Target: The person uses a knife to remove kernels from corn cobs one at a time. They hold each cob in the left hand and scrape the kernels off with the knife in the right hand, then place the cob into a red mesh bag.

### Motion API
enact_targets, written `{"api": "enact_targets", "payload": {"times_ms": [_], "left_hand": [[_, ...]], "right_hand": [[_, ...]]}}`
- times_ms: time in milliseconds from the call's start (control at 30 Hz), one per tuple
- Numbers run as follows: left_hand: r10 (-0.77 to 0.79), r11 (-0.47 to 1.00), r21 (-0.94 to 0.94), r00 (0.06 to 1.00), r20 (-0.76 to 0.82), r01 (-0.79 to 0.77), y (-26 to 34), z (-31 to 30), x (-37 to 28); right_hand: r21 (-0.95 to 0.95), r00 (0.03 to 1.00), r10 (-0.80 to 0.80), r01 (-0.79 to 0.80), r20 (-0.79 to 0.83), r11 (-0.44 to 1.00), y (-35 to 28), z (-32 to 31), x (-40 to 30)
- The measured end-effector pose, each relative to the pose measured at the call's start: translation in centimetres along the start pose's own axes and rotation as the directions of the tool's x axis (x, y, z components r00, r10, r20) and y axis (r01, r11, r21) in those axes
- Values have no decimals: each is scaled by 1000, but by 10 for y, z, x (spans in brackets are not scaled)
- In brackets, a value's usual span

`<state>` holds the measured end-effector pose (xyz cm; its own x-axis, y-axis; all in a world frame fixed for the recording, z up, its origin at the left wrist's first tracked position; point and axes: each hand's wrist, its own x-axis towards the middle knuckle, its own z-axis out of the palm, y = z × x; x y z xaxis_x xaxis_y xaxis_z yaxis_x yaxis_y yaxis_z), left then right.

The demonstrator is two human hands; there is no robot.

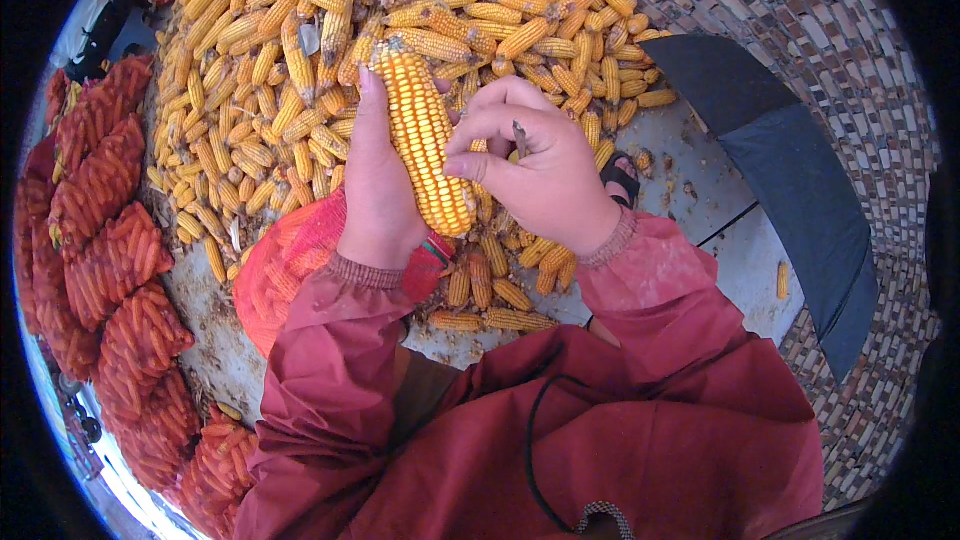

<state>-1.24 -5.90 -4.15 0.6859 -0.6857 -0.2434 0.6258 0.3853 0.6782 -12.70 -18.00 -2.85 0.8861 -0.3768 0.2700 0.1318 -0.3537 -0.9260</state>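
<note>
My left hand (382,180) holds a husked ear of yellow corn (420,139) upright, thumb along its left side, its tip end near my wrist. My right hand (525,157) is at the ear's right side, thumb and forefinger pinched together at the kernels. A small pointed dark piece (519,139) sticks out between its fingers; whether it is a tool cannot be told. Behind both hands rises a large heap of corn ears (255,90). Below my left hand stands a red mesh sack (292,262) filled with ears.
Filled red mesh sacks (112,240) are stacked along the left. A dark umbrella (787,157) lies at the right, beside the heap, over brick paving (862,300). A sandaled foot (621,176) shows beyond my right wrist. One loose ear (782,280) lies on the grey floor.
</note>
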Motion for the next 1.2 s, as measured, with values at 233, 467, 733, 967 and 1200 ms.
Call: {"api": "enact_targets", "payload": {"times_ms": [233, 467, 733, 967, 1200], "left_hand": [[-36, 999, 2, 999, -5, 36, -1, 2, -1], [-74, 997, -11, 997, -22, 74, -2, -2, 0], [-173, 985, 3, 979, 104, 173, 5, -6, -1], [-188, 967, -150, 974, 124, 206, 10, -1, -3], [-116, 966, -212, 981, 156, 148, 4, 1, -6]], "right_hand": [[-78, 998, 22, -18, 50, 997, -3, -2, -1], [-129, 999, -36, 38, 18, 991, -2, 4, 0], [-21, 969, 162, -169, -188, 985, 11, -2, 3], [-83, 827, 126, -204, -548, 975, 33, -5, 7], [291, 803, 521, -444, -291, 847, 24, -14, 7]]}}
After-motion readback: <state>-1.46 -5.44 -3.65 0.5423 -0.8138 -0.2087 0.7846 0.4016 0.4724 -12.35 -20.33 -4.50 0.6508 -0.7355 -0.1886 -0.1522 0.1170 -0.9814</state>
